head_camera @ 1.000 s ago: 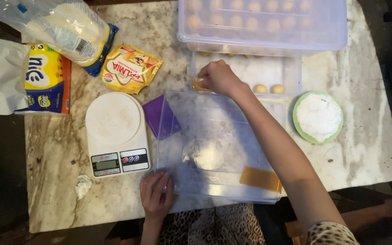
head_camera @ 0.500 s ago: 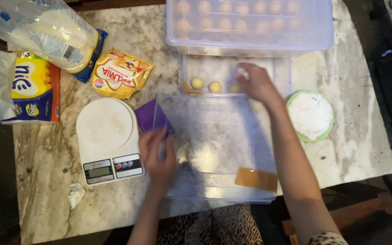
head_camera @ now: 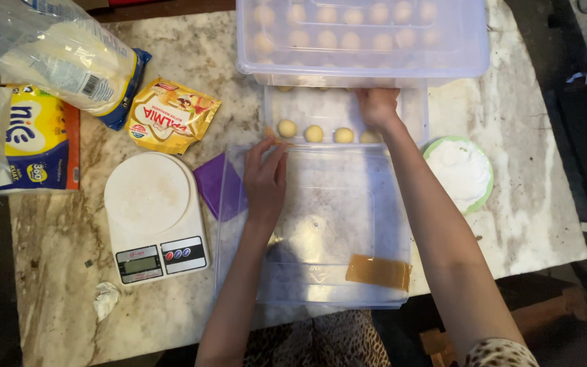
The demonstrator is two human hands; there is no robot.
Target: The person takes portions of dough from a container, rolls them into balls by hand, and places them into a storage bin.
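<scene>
The person is filling a shallow clear tray [head_camera: 416, 109] with small round dough balls [head_camera: 314, 133], and the work looks to be in its early part for this tray. Four balls sit in one row along the tray's near edge, between the two hands; the rest of the tray, beyond that row, shows bare.

The right hand [head_camera: 377, 105] reaches into the tray just past the right end of the row, fingers curled downward. Whether it grips a ball cannot be told, as the palm hides whatever is beneath. The left hand [head_camera: 265, 178] rests on the far left corner of a large clear plastic lid [head_camera: 321, 224] that lies near the person, fingers extended and close together, fingertips pointing at the left end of the row. A thin tan object shows just beyond those fingertips, but whether the hand holds it cannot be told.

Beyond the right hand stands a larger clear container [head_camera: 368, 37], already filled with rows of similar balls, which suggests a good part of the batch is finished.

Left of the left hand lie a purple scraper [head_camera: 210, 183] and a white kitchen scale [head_camera: 152, 214]. Right of the right forearm sits a green-rimmed bowl of white flour [head_camera: 460, 170]. A tan rectangular piece [head_camera: 378, 272] lies on the lid near the person.
</scene>
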